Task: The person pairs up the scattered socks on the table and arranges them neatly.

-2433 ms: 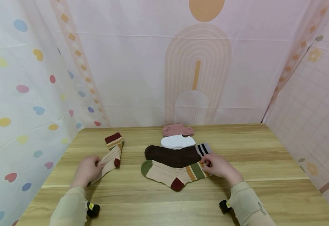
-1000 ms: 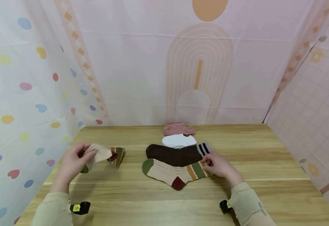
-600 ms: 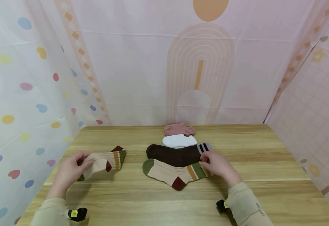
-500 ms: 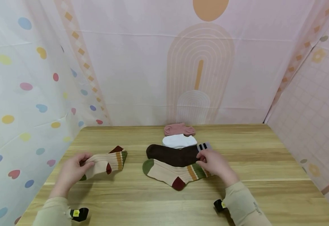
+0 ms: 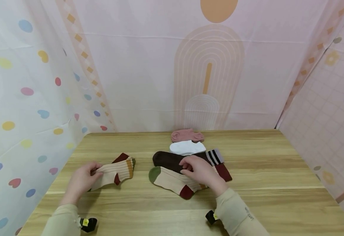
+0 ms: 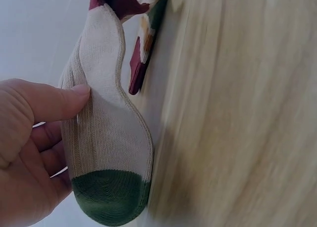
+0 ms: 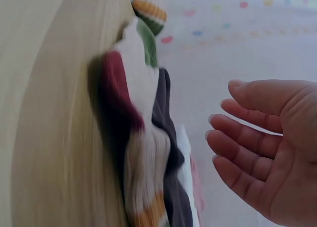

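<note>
My left hand (image 5: 84, 179) pinches a cream ribbed sock (image 6: 106, 128) near its green toe, between thumb and fingers. The sock's dark red heel and orange and green stripes point away to the right, and its dark red cuff (image 5: 121, 157) is folded back behind. My right hand (image 5: 201, 170) holds nothing; in the right wrist view its fingers are loosely bent and apart from the socks. It hovers over a matching cream sock (image 5: 172, 182) with green toe and dark red heel, hiding its striped part, and over a dark brown sock (image 5: 166, 159) with a grey, black-striped cuff.
Beyond the brown sock, a white ankle sock (image 5: 186, 147) and a pink ankle sock (image 5: 185, 135) lie in a row on the wooden table (image 5: 278, 170). Patterned cloth (image 5: 136, 82) hangs around the back and sides.
My left hand took up the cream sock, swung its cuff end round to the right and lowered it. My right hand left the other sock's cuff and moved left above the socks.
</note>
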Demonstrator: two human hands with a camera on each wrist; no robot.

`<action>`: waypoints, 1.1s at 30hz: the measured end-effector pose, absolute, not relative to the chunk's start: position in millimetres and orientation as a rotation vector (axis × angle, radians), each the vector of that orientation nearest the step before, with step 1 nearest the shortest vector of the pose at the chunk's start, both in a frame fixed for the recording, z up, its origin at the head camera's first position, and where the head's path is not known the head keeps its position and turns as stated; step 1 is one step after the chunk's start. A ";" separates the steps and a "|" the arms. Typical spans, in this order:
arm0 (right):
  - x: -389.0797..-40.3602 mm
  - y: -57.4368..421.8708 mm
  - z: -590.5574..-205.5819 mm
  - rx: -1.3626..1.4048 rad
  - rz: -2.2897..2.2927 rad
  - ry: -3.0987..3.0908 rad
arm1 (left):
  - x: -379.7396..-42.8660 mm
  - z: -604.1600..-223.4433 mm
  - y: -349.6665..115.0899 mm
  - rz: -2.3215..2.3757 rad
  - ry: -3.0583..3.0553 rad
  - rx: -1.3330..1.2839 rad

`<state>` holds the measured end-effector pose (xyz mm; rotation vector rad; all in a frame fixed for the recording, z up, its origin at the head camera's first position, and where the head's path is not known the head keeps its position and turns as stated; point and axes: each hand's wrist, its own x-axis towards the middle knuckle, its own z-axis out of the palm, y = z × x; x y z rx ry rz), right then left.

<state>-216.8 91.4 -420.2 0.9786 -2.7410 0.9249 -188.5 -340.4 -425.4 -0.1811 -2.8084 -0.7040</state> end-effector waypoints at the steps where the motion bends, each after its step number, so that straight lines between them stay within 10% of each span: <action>1: -216.6 87.2 -419.4 1.004 0.924 -2.735 | -188.4 -425.5 -340.0 -0.705 -2.809 -0.180; 33: -228.3 -6.6 -423.1 1.175 0.817 -2.785 | -178.5 -426.6 -334.0 -0.623 -2.781 -0.301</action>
